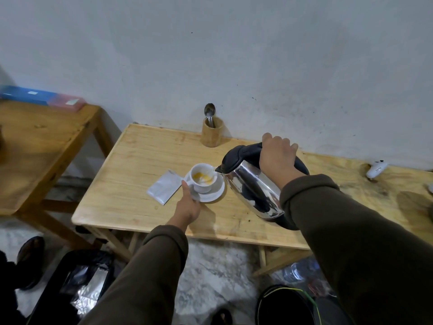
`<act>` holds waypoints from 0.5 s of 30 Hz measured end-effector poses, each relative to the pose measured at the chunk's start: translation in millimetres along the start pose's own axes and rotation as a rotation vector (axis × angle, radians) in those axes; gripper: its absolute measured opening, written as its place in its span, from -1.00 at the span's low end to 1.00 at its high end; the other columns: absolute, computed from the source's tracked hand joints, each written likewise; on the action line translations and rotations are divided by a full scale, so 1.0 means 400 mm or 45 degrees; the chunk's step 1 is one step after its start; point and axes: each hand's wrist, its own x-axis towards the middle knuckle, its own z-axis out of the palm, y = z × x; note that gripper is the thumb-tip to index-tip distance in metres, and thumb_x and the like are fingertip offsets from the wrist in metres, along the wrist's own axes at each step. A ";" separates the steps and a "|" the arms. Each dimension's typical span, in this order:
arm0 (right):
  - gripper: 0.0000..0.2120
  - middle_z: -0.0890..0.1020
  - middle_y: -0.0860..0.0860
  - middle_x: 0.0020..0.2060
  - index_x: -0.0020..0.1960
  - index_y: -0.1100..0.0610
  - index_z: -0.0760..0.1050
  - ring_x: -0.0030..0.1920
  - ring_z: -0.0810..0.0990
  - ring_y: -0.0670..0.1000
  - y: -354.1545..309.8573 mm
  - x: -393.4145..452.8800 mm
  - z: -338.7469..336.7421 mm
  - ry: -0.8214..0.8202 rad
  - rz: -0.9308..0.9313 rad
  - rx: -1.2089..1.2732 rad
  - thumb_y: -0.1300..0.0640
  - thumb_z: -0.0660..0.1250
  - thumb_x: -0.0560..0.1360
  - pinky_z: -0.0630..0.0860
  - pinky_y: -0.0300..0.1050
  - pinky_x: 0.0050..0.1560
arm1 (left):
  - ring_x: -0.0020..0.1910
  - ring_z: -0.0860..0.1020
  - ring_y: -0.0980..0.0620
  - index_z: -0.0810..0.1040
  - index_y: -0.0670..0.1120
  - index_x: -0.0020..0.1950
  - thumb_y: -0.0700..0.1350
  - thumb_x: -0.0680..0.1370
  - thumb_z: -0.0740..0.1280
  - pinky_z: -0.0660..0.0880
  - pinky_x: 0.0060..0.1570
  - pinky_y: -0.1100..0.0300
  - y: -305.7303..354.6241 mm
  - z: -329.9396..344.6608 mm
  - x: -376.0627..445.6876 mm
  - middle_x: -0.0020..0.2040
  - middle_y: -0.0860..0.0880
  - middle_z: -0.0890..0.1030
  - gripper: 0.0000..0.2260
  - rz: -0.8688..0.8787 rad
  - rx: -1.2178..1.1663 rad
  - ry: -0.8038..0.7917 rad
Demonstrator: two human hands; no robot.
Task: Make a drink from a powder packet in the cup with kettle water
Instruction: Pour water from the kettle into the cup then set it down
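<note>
The small white ceramic cup (203, 181) stands on a white round saucer (214, 192) near the middle of the pale wooden bench (145, 158), with orange-yellow powder lying inside it. The right hand (277, 158) has its grip closed around the black handle of the shiny steel kettle (251, 186), which is tilted so that its black spout sits just at the cup's rim. The left hand (187, 206) rests at the near edge of the saucer, thumb laid on the rim; how far its fingers close beneath the saucer cannot be told.

The risks I judge from here come mostly from the pour. The cup is small and the kettle large, so too steep a tilt could send out a rush that overfills the cup, floods the saucer and scalds the steadying thumb. The spout could also knock the rim and tip the cup. Splashed water might reach the torn silver foil packet (164, 186) lying flat just beside the saucer. A hard stream could blow dry powder out. The metal spoon (209, 113) stands in a wooden holder (212, 134) by the wall, well apart.
</note>
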 end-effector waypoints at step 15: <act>-0.75 0.55 0.16 0.03 0.19 0.18 0.34 0.11 0.49 0.18 -0.008 0.005 -0.009 0.001 -0.046 -0.064 0.26 0.20 0.52 0.38 0.07 0.18 | 0.37 0.39 -0.30 -0.38 -0.01 0.52 -0.10 0.62 0.11 0.30 0.35 -0.06 -0.002 -0.004 -0.003 0.44 -0.34 0.32 -0.30 0.006 0.009 -0.009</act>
